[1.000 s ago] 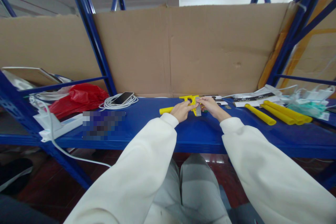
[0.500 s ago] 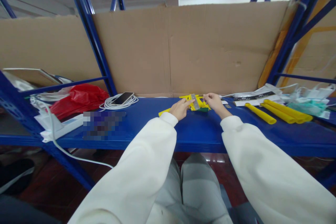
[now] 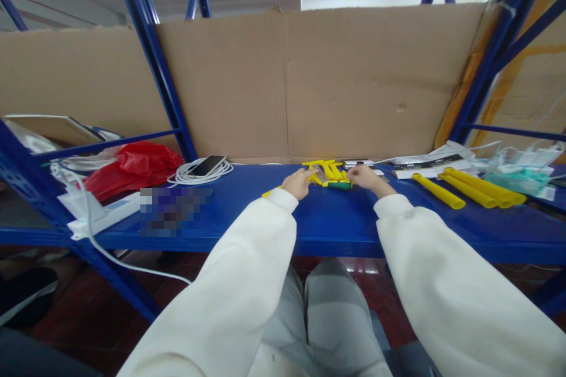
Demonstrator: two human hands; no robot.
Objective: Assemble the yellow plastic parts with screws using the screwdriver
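Observation:
My left hand (image 3: 298,184) is closed, its fingertips pinching a thin grey flat piece (image 3: 321,174) that tilts over several short yellow pieces (image 3: 329,168). Just right of that pile my right hand (image 3: 363,178) has its fingers pressed together at the edge of the yellow pieces; whatever is in them is too small to make out. Between the hands, in front of the pile, lies a green and yellow handled tool (image 3: 338,185), its kind unclear. One more yellow piece (image 3: 270,192) shows partly behind my left sleeve.
Several yellow tubes (image 3: 438,191) lie on the blue shelf (image 3: 247,212) at right, near a black and white packet (image 3: 431,165) and face masks (image 3: 519,177). At left are a phone (image 3: 207,165) on a coiled white cable (image 3: 177,175), a red bag (image 3: 132,168) and a power strip (image 3: 115,212). Cardboard (image 3: 283,82) stands behind.
My left hand has drawn slightly left with the grey flat piece, which now lies tilted. My right hand has shifted a little right and down. More of the green tool shows.

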